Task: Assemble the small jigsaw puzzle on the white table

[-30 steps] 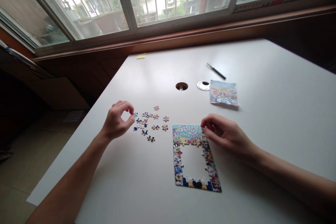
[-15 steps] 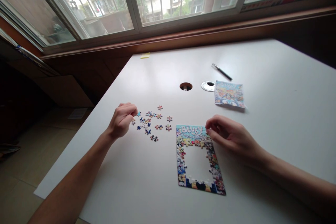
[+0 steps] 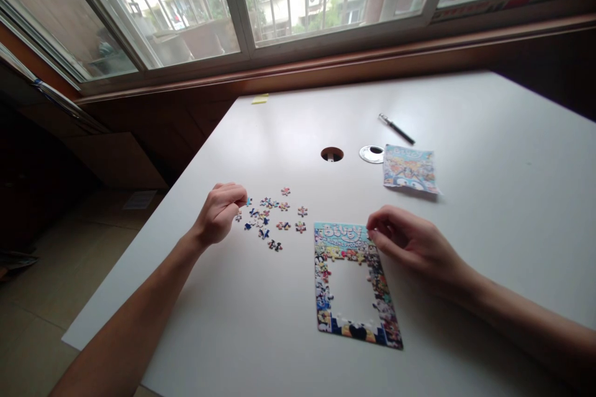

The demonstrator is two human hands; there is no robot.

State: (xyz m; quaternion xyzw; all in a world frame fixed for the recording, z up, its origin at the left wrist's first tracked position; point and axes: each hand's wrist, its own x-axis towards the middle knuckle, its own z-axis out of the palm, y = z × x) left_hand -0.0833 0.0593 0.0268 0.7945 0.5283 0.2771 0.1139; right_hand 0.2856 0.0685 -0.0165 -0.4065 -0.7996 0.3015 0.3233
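Note:
A partly assembled jigsaw puzzle (image 3: 390, 316) lies flat on the white table, its border joined around a bare rectangular middle. At its top right corner, the curled thumb and fingers of my right hand (image 3: 414, 245) close on the edge. To the left is a loose group of jigsaw pieces (image 3: 264, 216), several of them scattered and some touching. My left hand (image 3: 218, 214) is at the left of this group, fingers folded into a pinch. A small blue puzzle piece (image 3: 249, 201) shows at its fingertips; the rest of it is hidden.
Beyond my right hand lies a printed packet (image 3: 410, 167), beside a round silver cable-hole cover (image 3: 371, 154) and a black pen (image 3: 397, 129). An open cable hole (image 3: 332, 154) cuts through the white table (image 3: 223, 335). Yellow tape (image 3: 260, 98) marks the far edge, below the window.
The whole view has shifted very slightly. Both hands keep almost the same pose and place, and the puzzle and the loose pieces lie as before.

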